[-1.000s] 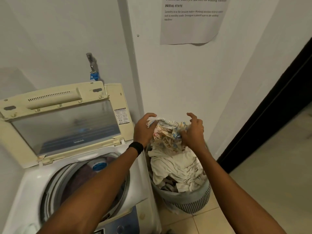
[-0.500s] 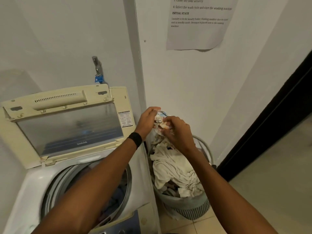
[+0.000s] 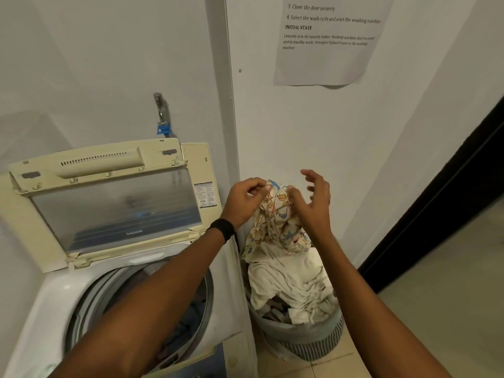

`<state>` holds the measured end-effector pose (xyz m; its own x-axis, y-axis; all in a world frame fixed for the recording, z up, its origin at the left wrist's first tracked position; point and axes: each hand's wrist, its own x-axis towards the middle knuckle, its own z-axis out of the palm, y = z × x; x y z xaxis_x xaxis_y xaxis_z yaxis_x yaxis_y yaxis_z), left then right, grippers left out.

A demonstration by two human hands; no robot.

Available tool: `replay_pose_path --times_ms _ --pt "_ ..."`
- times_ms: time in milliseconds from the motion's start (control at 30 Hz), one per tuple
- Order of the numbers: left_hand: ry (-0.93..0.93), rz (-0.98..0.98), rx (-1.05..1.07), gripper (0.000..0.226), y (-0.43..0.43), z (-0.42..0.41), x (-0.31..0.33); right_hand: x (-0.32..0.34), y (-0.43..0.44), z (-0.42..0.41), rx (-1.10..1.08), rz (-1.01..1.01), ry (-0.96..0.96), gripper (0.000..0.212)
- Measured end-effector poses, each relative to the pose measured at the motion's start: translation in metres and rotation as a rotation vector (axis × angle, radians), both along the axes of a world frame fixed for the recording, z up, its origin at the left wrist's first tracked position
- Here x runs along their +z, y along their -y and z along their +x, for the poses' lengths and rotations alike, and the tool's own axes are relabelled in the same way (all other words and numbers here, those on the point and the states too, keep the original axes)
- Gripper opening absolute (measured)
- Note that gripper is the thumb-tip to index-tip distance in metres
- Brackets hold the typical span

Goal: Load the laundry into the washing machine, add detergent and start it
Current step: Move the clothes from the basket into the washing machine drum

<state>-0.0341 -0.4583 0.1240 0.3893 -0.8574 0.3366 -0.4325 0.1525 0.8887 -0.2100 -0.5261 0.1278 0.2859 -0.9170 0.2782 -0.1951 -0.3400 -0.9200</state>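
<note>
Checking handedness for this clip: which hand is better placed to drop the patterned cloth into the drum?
Likely left. The left hand pinches the patterned cloth and is nearer the open drum; the right hand has splayed fingers.
</note>
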Motion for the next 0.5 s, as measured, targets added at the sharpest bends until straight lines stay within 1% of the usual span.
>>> replay_pose_path --times_ms 33,67,133,200,333,400,467,500 --pt "0.048 0.005 -0.005 0.015 0.002 -0.001 0.002 0.003 -0.001 0.000 0.083 -0.108 -0.068 0.041" --pt "0.082 0.010 -0.013 0.014 0.004 -0.003 0.005 0.008 -0.003 0.001 0.180 -0.156 -0.110 0.039" --pt "0.070 0.003 -0.033 0.014 0.007 -0.006 0.006 0.015 -0.003 0.003 0.301 -0.117 -0.085 0.029" --pt "-0.002 -0.015 -0.048 0.017 0.006 -0.013 0.003 0.017 0.000 0.005 0.247 -0.103 -0.048 0.018" --pt "-0.103 -0.004 -0.017 0.026 0.003 -0.022 0.006 0.018 0.004 0.007 0.097 -0.100 -0.060 0.020" --pt "-0.057 0.045 -0.094 0.028 0.002 -0.021 0.008 0.024 0.003 0.005 0.041 -0.082 -0.001 0.021" --pt "0.077 0.125 -0.193 0.023 0.001 -0.020 0.004 0.032 0.004 0.004 0.004 -0.055 0.051 0.022" --pt "0.133 0.134 -0.196 0.020 -0.001 -0.019 0.001 0.036 0.004 0.004 0.004 -0.048 0.062 0.022"
